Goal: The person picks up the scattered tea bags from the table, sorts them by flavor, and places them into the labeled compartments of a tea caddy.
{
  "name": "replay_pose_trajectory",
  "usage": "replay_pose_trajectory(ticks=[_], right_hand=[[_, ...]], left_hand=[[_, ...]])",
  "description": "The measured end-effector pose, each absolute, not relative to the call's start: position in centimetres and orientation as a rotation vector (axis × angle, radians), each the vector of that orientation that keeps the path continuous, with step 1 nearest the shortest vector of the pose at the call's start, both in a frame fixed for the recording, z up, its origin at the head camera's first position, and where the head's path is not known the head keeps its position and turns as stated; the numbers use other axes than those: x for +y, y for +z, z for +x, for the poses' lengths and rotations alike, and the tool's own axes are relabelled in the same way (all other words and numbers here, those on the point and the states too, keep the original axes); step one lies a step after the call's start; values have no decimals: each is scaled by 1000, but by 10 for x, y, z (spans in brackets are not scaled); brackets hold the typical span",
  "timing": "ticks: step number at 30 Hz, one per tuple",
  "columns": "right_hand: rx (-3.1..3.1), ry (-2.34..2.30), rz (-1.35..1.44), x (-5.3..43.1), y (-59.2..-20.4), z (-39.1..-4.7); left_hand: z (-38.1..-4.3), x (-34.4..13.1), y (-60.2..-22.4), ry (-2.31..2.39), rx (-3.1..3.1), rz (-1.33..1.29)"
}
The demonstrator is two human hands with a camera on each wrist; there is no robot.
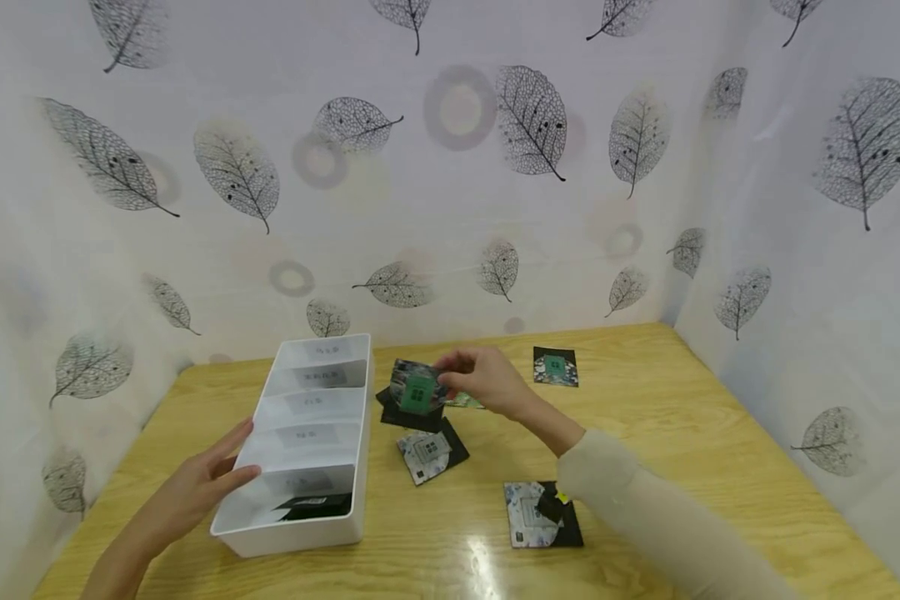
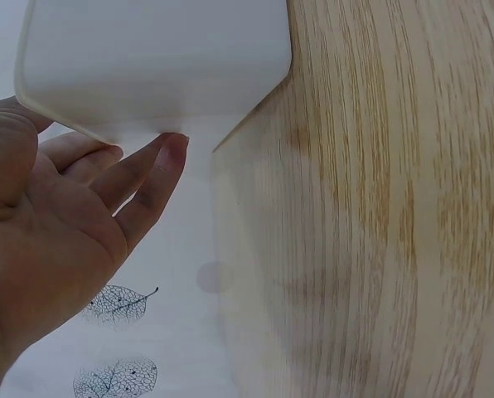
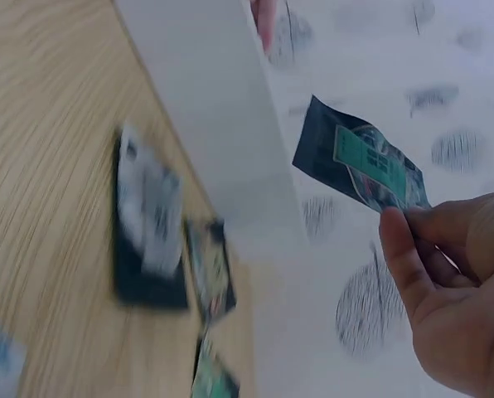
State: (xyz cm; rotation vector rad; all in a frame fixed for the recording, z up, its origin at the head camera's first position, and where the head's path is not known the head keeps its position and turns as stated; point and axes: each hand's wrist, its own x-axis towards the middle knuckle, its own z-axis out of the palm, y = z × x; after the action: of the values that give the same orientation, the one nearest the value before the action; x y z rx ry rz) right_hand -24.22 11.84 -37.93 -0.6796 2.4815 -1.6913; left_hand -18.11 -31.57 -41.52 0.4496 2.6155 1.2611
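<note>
Small dark square green-labelled sachet (image 1: 417,392), pinched at one edge by the right hand (image 1: 487,382), held above flat patterned sachets (image 1: 427,451), beside a long white compartmented plastic box (image 1: 292,536), left hand (image 1: 198,485), fingers spread, touching the box's left side, yellow wood-grain table (image 1: 435,554), white leaf-print backdrop (image 1: 450,200) behind.

The left grip (image 2: 73,199), a bare hand, shows its palm, and its fingers (image 2: 152,186) touch the edge of a smooth white box (image 2: 156,50). At the right side of the view spreads the wood-grained desk (image 2: 380,207). Below the grip, a white backdrop (image 2: 189,348) carries two dark, net-veined leaves (image 2: 118,305).
</note>
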Motion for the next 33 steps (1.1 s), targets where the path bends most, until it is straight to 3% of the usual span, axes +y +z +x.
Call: replay_pose_trajectory(ticks=[8,19,33], right_hand=[[2668,-1708,-1038,47,-369,-236],[2826,-1620,-1510,-2,-378,-218],[3065,-676,-2009,-17,-420,-199]], left_hand=[[-182,-316,-417,1246,2614,417],[-183,-318,-417,1225,2612,402],[-183,-316,-419,1213,2648,425]])
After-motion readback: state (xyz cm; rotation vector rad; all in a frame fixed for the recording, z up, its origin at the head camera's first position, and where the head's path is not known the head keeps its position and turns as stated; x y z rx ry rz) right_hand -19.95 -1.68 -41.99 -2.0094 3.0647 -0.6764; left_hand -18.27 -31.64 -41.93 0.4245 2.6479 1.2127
